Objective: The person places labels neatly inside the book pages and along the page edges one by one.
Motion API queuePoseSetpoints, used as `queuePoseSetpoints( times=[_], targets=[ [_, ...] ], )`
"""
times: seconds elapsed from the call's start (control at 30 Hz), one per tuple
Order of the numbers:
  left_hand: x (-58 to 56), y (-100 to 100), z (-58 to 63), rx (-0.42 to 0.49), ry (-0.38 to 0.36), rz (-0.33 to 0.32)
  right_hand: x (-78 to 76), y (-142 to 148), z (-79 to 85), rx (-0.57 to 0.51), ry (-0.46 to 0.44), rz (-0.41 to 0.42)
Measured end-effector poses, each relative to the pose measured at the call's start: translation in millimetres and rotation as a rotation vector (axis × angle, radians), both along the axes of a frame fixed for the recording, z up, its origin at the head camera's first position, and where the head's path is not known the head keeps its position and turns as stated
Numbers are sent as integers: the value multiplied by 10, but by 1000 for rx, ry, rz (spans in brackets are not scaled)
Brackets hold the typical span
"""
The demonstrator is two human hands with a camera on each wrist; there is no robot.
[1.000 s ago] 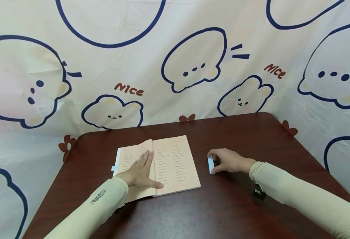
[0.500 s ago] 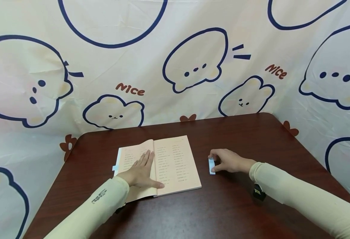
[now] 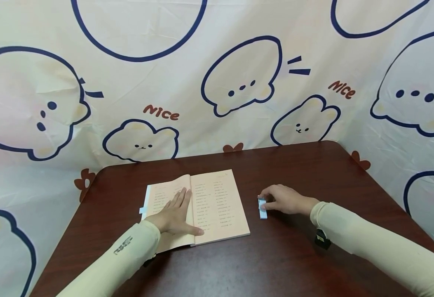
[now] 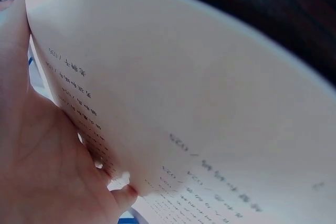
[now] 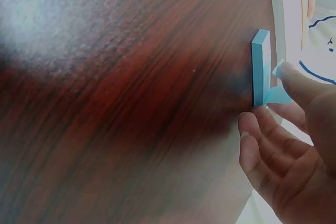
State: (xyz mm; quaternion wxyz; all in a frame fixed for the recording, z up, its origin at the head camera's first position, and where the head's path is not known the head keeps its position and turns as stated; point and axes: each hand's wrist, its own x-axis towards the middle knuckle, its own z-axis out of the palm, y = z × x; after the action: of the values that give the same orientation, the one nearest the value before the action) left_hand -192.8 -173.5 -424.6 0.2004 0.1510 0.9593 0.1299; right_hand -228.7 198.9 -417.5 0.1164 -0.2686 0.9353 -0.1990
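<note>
An open book (image 3: 220, 208) with printed pages lies on the table. My left hand (image 3: 172, 218) rests flat on its left page, fingers spread and thumb reaching across the fold. A small block of light blue sticky notes (image 3: 263, 215) lies on the table right of the book. My right hand (image 3: 285, 199) is at it, thumb and a finger pinching the top sticky note (image 5: 278, 96), which bends up from the block in the right wrist view. In the left wrist view the left page (image 4: 157, 77) curves up beside the palm.
A blue tab (image 3: 142, 210) sticks out from the book's left edge. The dark brown table (image 3: 239, 272) meets a cartoon-printed cloth (image 3: 202, 136) at the back and sides.
My right thumb has drawn back from the block's near end toward the finger, and the top sticky note now lifts and bends. My left hand has stayed on the page.
</note>
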Motion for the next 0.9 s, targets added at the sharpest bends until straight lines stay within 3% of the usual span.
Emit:
queuePoseSetpoints(
  times=[0.3,0.67,0.9],
  targets=[
    [9,14,19,-4,6,-1,23,-75,-16,83,140,-24],
    [-86,-46,-176,-18,11,14,46,-219,-50,174,291,-2],
    [-94,-53,-189,-13,20,19,33,-252,-58,179,307,-3]
  ],
)
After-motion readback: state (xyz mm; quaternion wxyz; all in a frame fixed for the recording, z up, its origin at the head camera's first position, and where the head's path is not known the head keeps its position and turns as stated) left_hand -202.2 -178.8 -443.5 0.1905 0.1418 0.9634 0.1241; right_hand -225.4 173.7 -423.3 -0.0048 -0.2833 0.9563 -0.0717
